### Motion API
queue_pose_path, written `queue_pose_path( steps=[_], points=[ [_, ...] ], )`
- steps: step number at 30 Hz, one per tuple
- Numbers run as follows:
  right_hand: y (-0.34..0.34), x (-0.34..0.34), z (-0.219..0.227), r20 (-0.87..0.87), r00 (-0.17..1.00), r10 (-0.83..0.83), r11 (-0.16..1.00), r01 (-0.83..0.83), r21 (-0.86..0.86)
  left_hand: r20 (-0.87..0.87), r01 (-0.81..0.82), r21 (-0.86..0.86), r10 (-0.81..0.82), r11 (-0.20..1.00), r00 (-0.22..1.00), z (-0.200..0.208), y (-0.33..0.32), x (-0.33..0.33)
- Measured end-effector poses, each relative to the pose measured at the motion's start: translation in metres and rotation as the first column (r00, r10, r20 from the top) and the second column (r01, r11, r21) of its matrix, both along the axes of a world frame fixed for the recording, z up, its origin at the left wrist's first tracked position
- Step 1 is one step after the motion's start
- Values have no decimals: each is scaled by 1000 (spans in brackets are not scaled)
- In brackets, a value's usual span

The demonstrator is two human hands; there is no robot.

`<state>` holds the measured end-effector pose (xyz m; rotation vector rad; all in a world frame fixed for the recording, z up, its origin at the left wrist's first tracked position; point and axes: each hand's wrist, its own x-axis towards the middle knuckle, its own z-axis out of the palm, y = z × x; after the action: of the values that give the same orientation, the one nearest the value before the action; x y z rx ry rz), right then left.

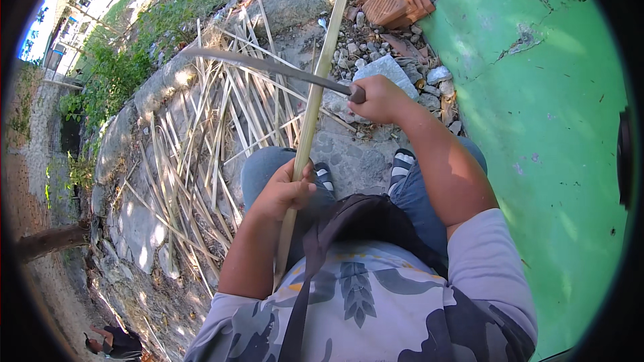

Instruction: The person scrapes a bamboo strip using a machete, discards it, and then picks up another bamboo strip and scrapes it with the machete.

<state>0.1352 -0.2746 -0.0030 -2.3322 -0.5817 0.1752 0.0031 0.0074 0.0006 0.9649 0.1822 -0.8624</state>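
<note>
Clamped in my left hand (288, 191) is one bamboo strip (309, 121); my right hand (384, 98) grips a machete (268, 65), whose blade crosses it.

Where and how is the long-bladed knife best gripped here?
Probably by its dark handle, coming from the person's right, as the right hand does: the long, slightly curved blade points left across the pale strip, so the handle end lies away from it.
</note>
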Motion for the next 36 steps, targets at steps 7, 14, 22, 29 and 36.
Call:
queue_pose_path(
  steps=[7,14,22,29,36],
  points=[
    [18,-21,5,83,995,48,999,-46,-24,-35,-20,-49,19,999,999,2,4,-1],
    [14,-6,14,175,974,145,960,-95,-262,5,-16,-6,16,1000,1000,0,3,-1],
    [-2,-6,5,-82,989,-125,988,132,79,-12,-23,-12,23,1000,1000,3,2,0],
    [28,-21,18,65,972,225,930,-195,-313,12,-5,-17,5,1000,1000,-1,0,-1],
    [2,-1,1,58,997,47,992,-40,-118,3,5,-19,-5,1000,1000,2,-1,1]
  ],
)
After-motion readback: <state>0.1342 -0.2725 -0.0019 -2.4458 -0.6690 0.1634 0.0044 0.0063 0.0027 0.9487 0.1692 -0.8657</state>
